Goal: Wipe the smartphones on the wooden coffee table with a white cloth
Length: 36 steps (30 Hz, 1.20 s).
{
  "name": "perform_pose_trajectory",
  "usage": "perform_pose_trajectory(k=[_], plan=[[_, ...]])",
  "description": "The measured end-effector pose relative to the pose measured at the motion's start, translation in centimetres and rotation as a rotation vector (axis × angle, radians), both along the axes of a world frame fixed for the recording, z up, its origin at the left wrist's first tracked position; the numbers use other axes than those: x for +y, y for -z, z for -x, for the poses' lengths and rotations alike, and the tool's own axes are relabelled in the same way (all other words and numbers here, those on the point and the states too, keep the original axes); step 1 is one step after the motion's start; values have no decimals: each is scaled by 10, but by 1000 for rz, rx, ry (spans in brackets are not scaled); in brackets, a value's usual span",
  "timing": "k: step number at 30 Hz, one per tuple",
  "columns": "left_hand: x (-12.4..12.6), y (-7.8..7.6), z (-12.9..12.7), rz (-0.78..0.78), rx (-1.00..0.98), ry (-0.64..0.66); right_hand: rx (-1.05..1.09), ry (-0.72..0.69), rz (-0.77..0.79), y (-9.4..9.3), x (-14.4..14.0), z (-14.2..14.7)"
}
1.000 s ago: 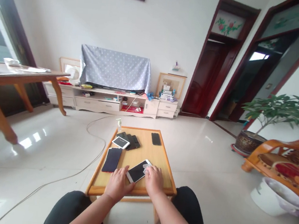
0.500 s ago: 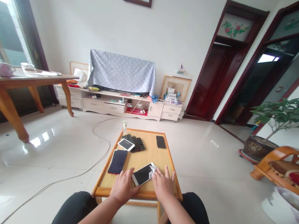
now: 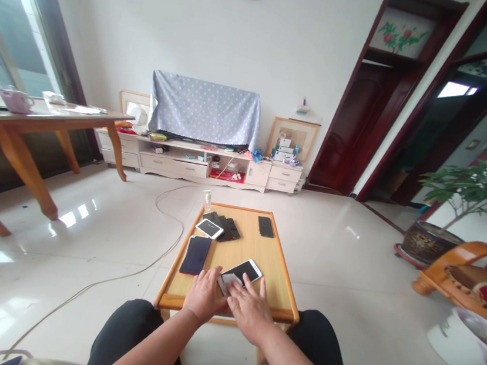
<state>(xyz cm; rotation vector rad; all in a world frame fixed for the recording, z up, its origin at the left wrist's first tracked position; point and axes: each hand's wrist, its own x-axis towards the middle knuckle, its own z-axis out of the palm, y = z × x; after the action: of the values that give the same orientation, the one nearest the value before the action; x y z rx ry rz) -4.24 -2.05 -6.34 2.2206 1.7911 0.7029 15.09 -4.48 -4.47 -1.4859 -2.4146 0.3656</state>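
A white-framed smartphone (image 3: pixel 252 270) lies face up and slanted on the small wooden table (image 3: pixel 249 248), near its front edge. My left hand (image 3: pixel 204 294) grips the phone's near left end, thumb along the bottom edge and fingers at the side. With fingers pressed down, my right hand (image 3: pixel 250 309) holds a thin whitish wipe (image 3: pixel 231 280) against the lower part of the screen. Part of the wipe is hidden under those fingers. Left of the phone lies a large dark phone (image 3: pixel 196 255) with a red edge.
Farther back on the table are a white tablet-like device (image 3: pixel 210 229), several dark phones (image 3: pixel 229 229) overlapping beside it, and a single black phone (image 3: pixel 266 227) at the right. A pump bottle (image 3: pixel 207 200) stands at the far left corner. A cable (image 3: pixel 125 277) crosses the floor.
My right hand has slid the wipe from the phone's far right end down toward its near left end. My left hand still holds the phone. The view has shifted slightly.
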Motion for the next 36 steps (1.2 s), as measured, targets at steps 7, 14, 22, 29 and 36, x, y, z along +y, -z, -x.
perform_pose_trajectory(k=[7,14,22,29,36], plan=[[-2,-2,-2,27,4,-24,-72,345,101,-5,18,-8],[-3,-3,-2,38,-12,-32,-12,68,79,-3,5,10],[-2,1,-3,-6,-15,-33,6,181,128,-3,26,19],[2,6,-5,-10,-15,-43,-3,188,112,-4,46,17],[3,9,-5,-21,-21,-42,-48,330,138,-6,69,9]])
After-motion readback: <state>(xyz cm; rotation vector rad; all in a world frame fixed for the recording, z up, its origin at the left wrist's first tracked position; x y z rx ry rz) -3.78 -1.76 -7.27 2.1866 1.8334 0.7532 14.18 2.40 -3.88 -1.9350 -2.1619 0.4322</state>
